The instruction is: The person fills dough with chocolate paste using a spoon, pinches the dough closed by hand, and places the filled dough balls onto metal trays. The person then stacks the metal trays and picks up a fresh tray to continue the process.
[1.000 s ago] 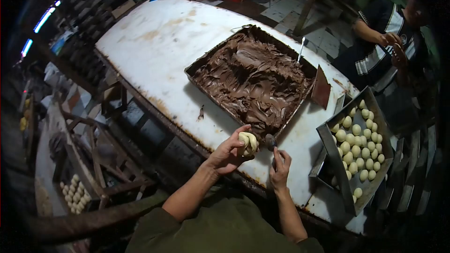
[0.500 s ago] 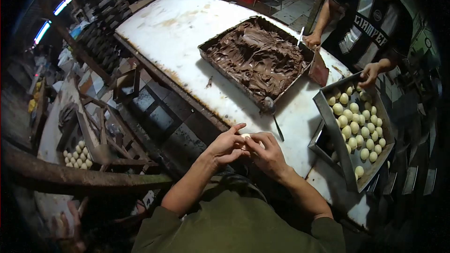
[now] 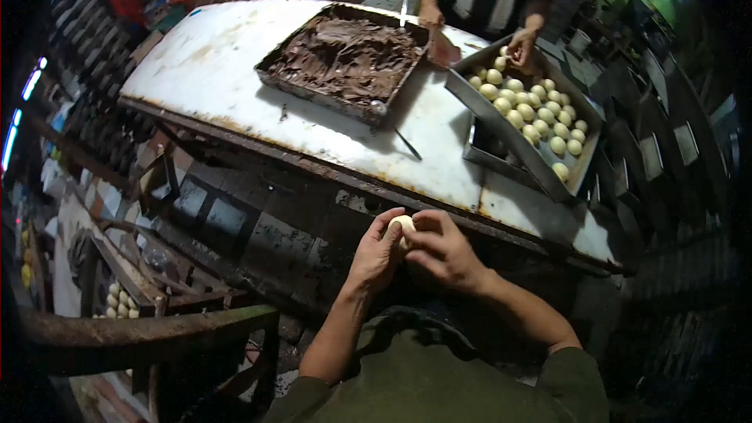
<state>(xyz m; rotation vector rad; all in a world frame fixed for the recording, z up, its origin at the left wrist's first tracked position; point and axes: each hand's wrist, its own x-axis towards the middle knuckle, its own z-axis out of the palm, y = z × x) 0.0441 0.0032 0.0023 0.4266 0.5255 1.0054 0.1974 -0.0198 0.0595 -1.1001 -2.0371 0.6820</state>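
A pale dough ball [image 3: 403, 229] sits between my two hands, in front of the table's near edge. My left hand [image 3: 374, 254] is wrapped round its left side, thumb against it. On the other side, the fingers of my right hand [image 3: 445, 249] are bent against the ball. Beyond them on the white table [image 3: 235, 39] stands a square tray of dark brown paste [image 3: 352, 55], with a spoon [image 3: 407, 143] at its near corner. To the right, a metal tray [image 3: 513, 141] with several pale dough balls [image 3: 540, 113] rests tilted on another tray.
Across the table a person's one hand [image 3: 431, 17] is by the paste tray and the other [image 3: 522, 45] reaches into the ball tray. Dark metal trays [image 3: 654, 158] stand at the right. A wooden rail [image 3: 149, 337] and more balls [image 3: 120, 301] are at lower left.
The view has turned, so the table and trays appear further left and higher. More of the ball shows between my hands. The co-worker's hand has moved from the tray's rim to the balls inside.
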